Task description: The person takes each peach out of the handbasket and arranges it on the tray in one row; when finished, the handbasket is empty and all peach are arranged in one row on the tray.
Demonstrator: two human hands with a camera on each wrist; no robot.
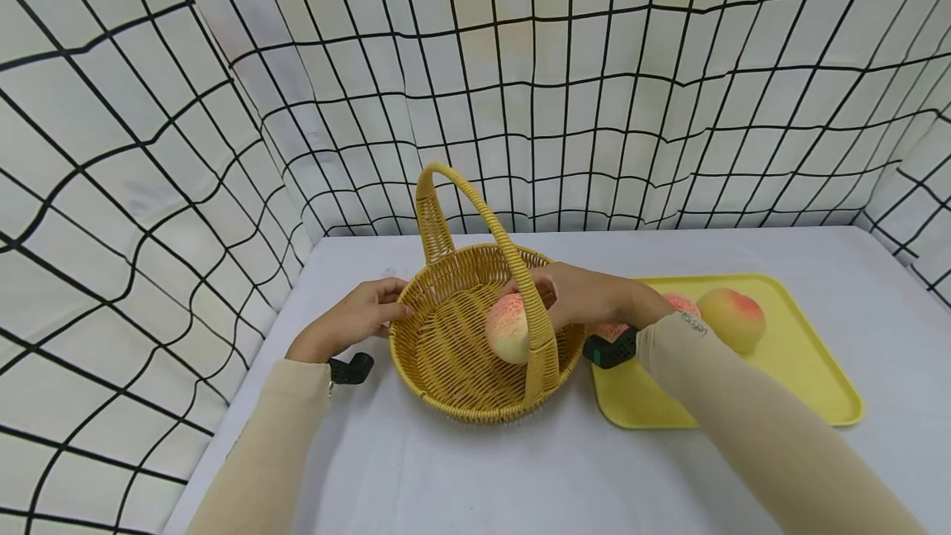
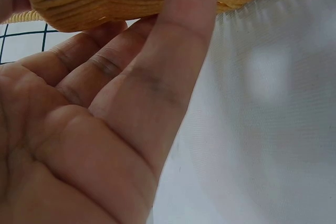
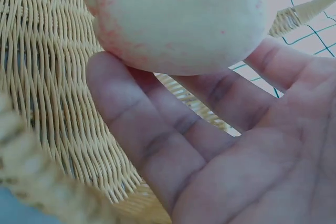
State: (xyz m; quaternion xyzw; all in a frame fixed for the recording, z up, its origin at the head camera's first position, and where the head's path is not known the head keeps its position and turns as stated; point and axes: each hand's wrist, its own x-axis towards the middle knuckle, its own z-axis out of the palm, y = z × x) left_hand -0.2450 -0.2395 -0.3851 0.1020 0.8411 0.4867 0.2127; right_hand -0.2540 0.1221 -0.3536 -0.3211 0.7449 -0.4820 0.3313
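Note:
A yellow wicker basket with a tall arched handle stands on the table. My left hand holds its left rim; in the left wrist view the thumb lies against the woven side and other fingers reach behind. Inside the basket, beneath the handle, is a pale peach with a pink blush. My right hand grips this peach from the right, reaching in past the handle. The right wrist view shows its fingers around the lower side of the peach, with wickerwork behind.
A yellow tray lies right of the basket, partly under the right forearm. On it are a large yellow-red peach and pinker peaches, partly hidden by the wrist. Black netting over white walls surrounds the white table.

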